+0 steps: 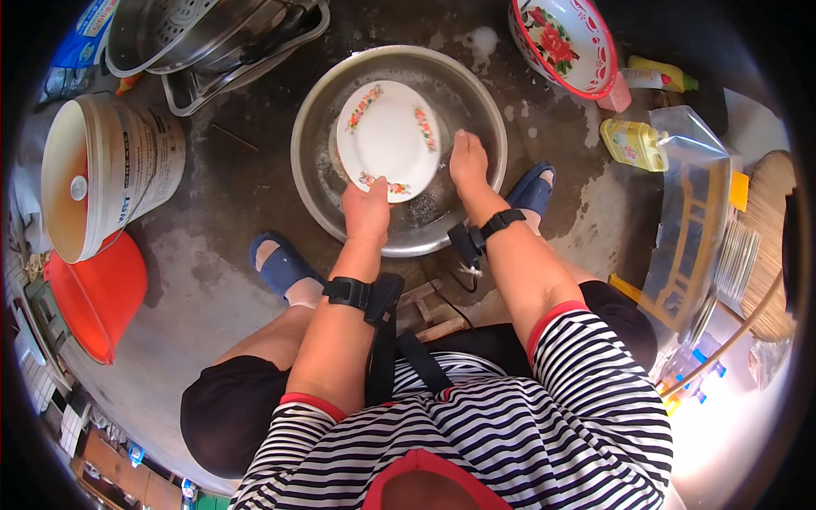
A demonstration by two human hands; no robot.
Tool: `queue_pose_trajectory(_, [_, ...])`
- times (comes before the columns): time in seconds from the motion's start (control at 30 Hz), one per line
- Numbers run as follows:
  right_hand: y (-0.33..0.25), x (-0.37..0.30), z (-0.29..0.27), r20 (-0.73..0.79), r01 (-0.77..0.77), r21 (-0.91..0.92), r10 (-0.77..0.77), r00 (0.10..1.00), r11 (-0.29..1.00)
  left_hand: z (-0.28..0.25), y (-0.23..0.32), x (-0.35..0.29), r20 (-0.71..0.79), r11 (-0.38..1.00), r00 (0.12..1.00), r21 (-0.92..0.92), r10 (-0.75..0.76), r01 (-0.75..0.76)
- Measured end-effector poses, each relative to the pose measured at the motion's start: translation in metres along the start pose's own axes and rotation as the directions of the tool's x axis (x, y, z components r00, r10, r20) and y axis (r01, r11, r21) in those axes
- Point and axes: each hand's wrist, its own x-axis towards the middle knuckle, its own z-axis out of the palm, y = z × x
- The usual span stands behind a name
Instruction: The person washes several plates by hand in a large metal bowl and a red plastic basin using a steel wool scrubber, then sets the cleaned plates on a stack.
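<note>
Left hand (367, 212) clamped on near rim of white oval floral-patterned plate (387, 140), over round silver metal basin (476, 93). Right hand (470, 161) apart, just beside plate; cannot tell if gripping anything. Risk: 1-hand pinch slipping on wet rim, plate chipping against basin.

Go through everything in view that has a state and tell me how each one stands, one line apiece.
White plate: held, floral face showing
Metal basin: foamy liquid inside
Left hand: gripping the plate's near edge
Right hand: at the basin's right side, apart from the plate; grip unclear
Rose-patterned bowl: open side showing
Steel pans: piled together
White bucket: lidded or open, unclear
Floor: wet in patches
Blue slippers: worn
</note>
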Motion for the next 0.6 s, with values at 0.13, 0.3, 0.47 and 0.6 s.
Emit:
queue_pose_trajectory(0.13, [0.016, 0.003, 0.015, -0.333, 0.181, -0.278, -0.271, 0.903, 0.944, 0.006, 0.001, 0.007, -0.127, 0.909, 0.940, 0.324, 0.318, -0.263])
queue_pose_trajectory(0.3, [-0.002, -0.010, 0.017, 0.595, -0.608, 0.623, 0.207, 0.777, 0.492, 0.007, -0.014, 0.012, -0.168, 0.934, 0.938, 0.249, 0.304, -0.258])
queue_pose_trajectory(0.47, [-0.058, -0.106, 0.002, 0.424, 0.626, 0.151, -0.622, 0.658, 0.765, 0.020, 0.010, 0.000, -0.101, 1.000, 0.995, 0.020, 0.005, -0.003])
queue_pose_trajectory(0.6, [-0.049, -0.095, -0.034, 0.497, 0.869, -0.308, -0.714, 0.494, 0.387, 0.014, 0.020, -0.009, -0.069, 0.995, 0.996, -0.084, 0.048, -0.054])
